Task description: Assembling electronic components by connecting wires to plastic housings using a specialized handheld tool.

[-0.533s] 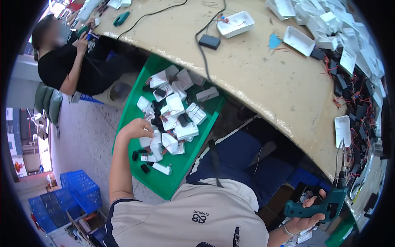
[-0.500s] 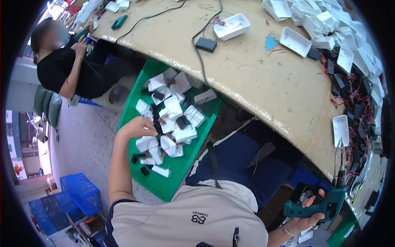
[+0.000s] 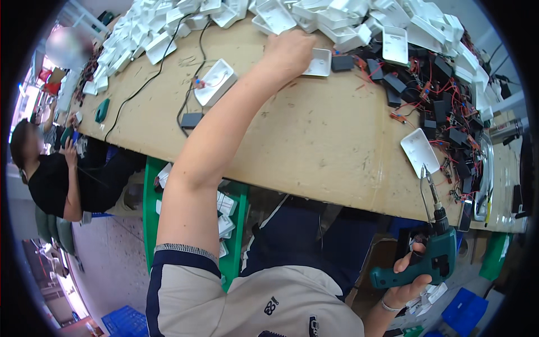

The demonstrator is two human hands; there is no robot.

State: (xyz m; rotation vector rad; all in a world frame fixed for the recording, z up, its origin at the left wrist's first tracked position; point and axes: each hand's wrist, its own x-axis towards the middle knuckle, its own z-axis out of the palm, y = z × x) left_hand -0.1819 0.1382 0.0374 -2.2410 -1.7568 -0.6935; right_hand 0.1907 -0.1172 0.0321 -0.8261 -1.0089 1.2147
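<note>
My left hand (image 3: 289,53) is stretched across the table to the edge of the heaped white plastic cases. It covers part of a shallow white case (image 3: 321,62); its fingers point away and are hidden, so their grip does not show. In my right hand (image 3: 409,281) is a green pistol-shaped soldering gun (image 3: 441,258), with the fingers wrapped round its handle. Its metal tip and thin feed tube point up to the near end of another open white case (image 3: 418,149). Whether the tip touches that case I cannot tell.
Black boxes with red wires (image 3: 438,106) heap along the right. White cases (image 3: 337,19) pile along the back. An open white case (image 3: 215,83) with wires stands left of my forearm. Below the table edge is a green crate (image 3: 151,224). A person (image 3: 50,174) sits at far left.
My left hand has gone from the green crate up over the table to the white cases. My view has shifted; my right hand still holds the soldering gun by the same white case.
</note>
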